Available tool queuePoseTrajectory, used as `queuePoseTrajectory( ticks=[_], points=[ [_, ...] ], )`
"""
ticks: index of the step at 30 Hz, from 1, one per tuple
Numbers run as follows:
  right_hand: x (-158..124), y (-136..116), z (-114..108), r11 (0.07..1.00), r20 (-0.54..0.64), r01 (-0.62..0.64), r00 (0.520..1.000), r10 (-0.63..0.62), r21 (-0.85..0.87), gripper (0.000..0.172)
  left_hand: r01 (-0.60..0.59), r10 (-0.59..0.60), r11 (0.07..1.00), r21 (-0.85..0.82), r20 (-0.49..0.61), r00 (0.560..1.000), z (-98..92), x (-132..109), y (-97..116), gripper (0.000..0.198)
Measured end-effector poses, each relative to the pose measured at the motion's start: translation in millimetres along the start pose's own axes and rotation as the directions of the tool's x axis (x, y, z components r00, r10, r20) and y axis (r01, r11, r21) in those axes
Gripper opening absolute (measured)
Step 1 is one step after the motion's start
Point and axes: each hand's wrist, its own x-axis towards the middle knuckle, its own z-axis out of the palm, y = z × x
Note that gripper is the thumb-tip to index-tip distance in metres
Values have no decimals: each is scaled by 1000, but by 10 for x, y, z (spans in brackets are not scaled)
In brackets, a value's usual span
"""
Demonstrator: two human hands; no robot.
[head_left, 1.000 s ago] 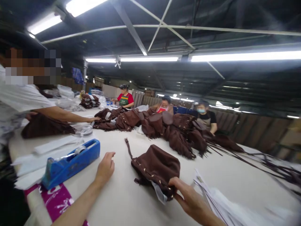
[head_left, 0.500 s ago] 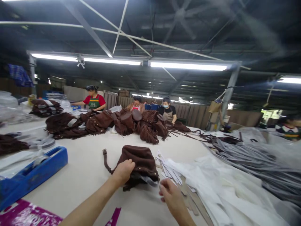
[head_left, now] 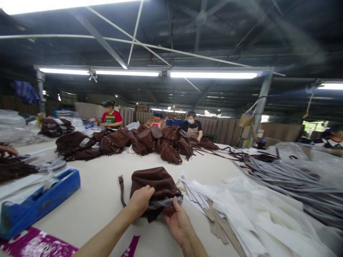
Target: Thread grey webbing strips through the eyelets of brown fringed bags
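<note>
A dark brown bag [head_left: 157, 178] lies on the white table in front of me, its opening toward me. My left hand [head_left: 142, 200] is closed on the bag's near left edge. At the opening, my right hand [head_left: 175, 217] has its thumb on top of the near right edge and its fingers underneath, partly hidden. Clear plastic [head_left: 163, 203] shows in the mouth between my hands. A strap with a buckle [head_left: 121, 187] sticks out from the bag's left side.
A blue tape dispenser [head_left: 40, 201] stands at the left. White sheets [head_left: 241, 210] and paper strips [head_left: 195, 192] lie to the right, grey straps [head_left: 289, 185] beyond them. Piled brown fringed bags [head_left: 142, 139] cover the table's far side, with several people behind. Another person's hand [head_left: 8, 150] shows far left.
My right hand has moved left and up from beside the bag onto its near right edge. The left hand keeps its hold. A co-worker's hand has appeared at the far left.
</note>
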Motion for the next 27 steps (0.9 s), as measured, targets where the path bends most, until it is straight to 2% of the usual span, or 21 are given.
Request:
queuePoseTrajectory(
  ticks=[2,4,7,9,10,12,14,15,16,18,20,21,23,25,27],
  points=[
    [-73,-61,-67,996,81,-89,993,87,27,35,33,-33,999,15,8,999,12,41,-81,29],
    [-177,-181,-219,974,174,-225,961,216,29,39,54,-55,998,30,10,998,10,79,-184,28],
    [-336,-417,-497,896,286,-438,851,441,-80,38,33,-34,998,45,19,999,-14,120,-295,24],
    [-430,-573,-634,837,296,-506,783,548,-210,36,-2,1,999,44,31,1000,-34,149,-297,22],
    [-474,-644,-672,825,294,-502,772,563,-262,35,-15,13,999,39,36,999,-43,165,-274,22],
    [-555,-759,-678,873,321,-404,817,478,-272,36,-17,17,1000,26,36,999,-52,197,-200,23],
    [-623,-811,-606,963,345,-220,901,262,-156,37,11,-11,1000,14,28,1000,-47,215,-112,26],
    [-649,-804,-552,990,345,-114,929,136,-82,38,30,-30,999,10,24,999,-39,217,-72,27],
    [-669,-775,-492,1000,337,-14,941,23,-27,39,48,-48,999,9,20,999,-27,213,-38,28],
    [-696,-668,-380,991,338,137,933,-126,-9,40,70,-70,997,12,15,997,-1,197,4,27],
    [-722,-564,-301,979,367,191,917,-155,-66,41,79,-79,997,26,12,997,14,176,6,26],
    [-742,-542,-281,981,376,166,919,-118,-99,40,82,-83,996,36,11,997,12,168,-11,26],
    [-813,-593,-282,985,392,12,918,57,-173,39,90,-90,994,61,4,996,-17,152,-81,26],
    [-916,-767,-335,937,394,-194,868,302,-291,39,93,-92,992,89,-11,996,-67,135,-187,25],
    [-1022,-993,-416,855,375,-315,796,474,-413,40,77,-74,991,112,-26,997,-117,111,-302,24]
  ],
)
